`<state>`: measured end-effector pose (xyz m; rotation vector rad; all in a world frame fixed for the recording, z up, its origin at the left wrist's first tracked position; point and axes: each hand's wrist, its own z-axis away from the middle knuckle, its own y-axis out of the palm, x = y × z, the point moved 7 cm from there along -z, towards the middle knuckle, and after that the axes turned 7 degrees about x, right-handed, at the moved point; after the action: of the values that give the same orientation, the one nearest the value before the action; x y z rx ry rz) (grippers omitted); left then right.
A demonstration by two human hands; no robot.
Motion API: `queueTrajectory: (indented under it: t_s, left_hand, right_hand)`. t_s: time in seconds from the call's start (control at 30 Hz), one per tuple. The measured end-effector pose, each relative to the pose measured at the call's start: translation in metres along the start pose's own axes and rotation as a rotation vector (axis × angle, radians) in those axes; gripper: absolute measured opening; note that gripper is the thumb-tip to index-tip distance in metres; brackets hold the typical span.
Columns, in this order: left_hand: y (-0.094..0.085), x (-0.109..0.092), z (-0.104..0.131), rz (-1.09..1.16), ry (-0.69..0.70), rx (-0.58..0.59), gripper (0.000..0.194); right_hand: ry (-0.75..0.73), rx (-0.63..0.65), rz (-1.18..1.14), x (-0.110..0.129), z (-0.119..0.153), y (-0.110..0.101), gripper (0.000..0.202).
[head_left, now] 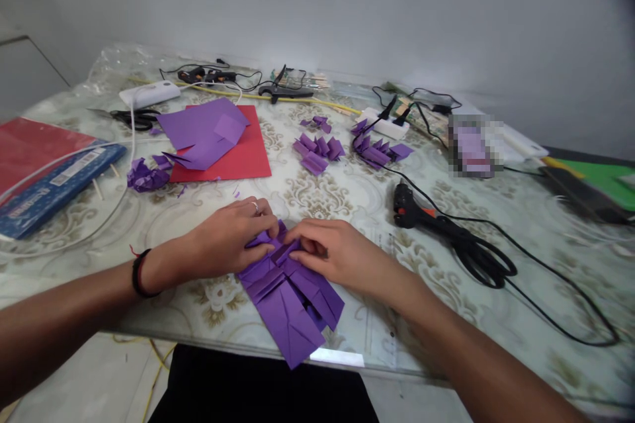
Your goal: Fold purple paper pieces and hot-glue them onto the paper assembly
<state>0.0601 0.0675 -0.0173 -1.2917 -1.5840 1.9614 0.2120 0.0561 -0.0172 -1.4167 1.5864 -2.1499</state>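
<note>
A creased, folded piece of purple paper [290, 324] lies near the table's front edge, its lower corner reaching to that edge. My left hand [233, 237], with a ring on one finger, pinches its upper left part. On the upper right part, my right hand [327, 247] grips the same paper with thumb and fingers. The fingertips of both hands are close together, and the paper under them is partly hidden. Small folded purple pieces [317, 151] sit beyond my hands, with another cluster [377, 150] to their right.
Purple sheet [203, 132] on red sheet [258, 151], crumpled purple paper [147, 175], scissors [133, 118] and a blue-and-red packet [54, 178] are at left. A black glue gun [409, 208], its cable, black scissor handles [483, 257] and a white power strip [387, 124] are at right.
</note>
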Motion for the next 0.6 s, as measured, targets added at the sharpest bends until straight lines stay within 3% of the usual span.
queueTrajectory:
  t_s: [0.13, 0.27, 0.43, 0.5, 0.6]
  left_hand:
    - [-0.014, -0.006, 0.004, 0.041, 0.008, 0.002, 0.015]
    - [-0.032, -0.006, 0.012, 0.107, -0.067, 0.082, 0.016]
    - [-0.025, -0.003, 0.014, 0.221, -0.098, 0.250, 0.018]
    - [-0.024, -0.002, 0.012, 0.254, -0.095, 0.231, 0.019]
    - [-0.031, 0.004, 0.010, 0.226, -0.123, 0.092, 0.017]
  right_hand:
    - [-0.034, -0.085, -0.052, 0.005, 0.002, -0.009, 0.014]
    - [-0.103, -0.144, -0.062, 0.011, 0.002, -0.013, 0.015]
    - [-0.161, -0.089, -0.064, 0.014, -0.001, -0.006, 0.015]
    - [-0.159, -0.123, -0.063, 0.013, -0.003, -0.006, 0.016]
    - [-0.165, -0.207, -0.013, 0.012, -0.006, -0.009, 0.018]
